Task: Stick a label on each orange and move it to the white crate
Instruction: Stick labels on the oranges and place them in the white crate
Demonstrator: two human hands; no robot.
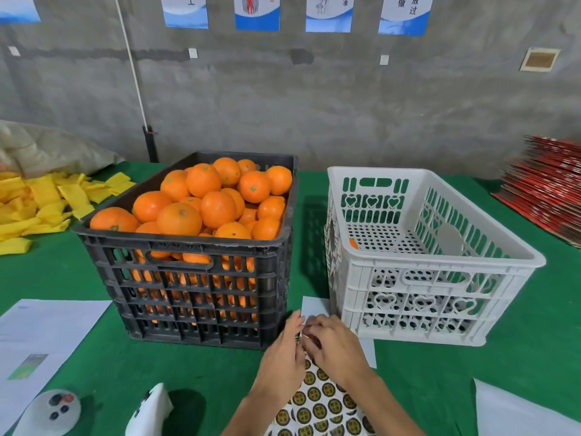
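Centrally, black crate [188,278]: on the green worktop [440,372], heaped above the rim with oranges [201,202]; more fruit visible through the side slots.
White crate [424,265]: just right of the black crate, apart from it; only a small sliver of orange [353,243] visible inside at the near left corner, rest of the perforated floor bare.
Label sheet [320,404]: flat on the worktop at the near edge, in front of the gap between the crates; rows of round dark-and-gold stickers.
Left hand [284,350]: over the far end of the sheet, fingers extended towards the right hand, fingertips meeting it; grip on anything cannot be told.
Right hand [333,344]: beside the left, fingers curled, grip pinching a small sticker [304,336] at the sheet's far end.
Yellow wrappers [37,202]: loose pile at far left.
Printed paper [41,335]: near left on the worktop.
Red flat cartons [547,190]: stacked at far right.
Posters [257,12]: row on the grey wall behind.
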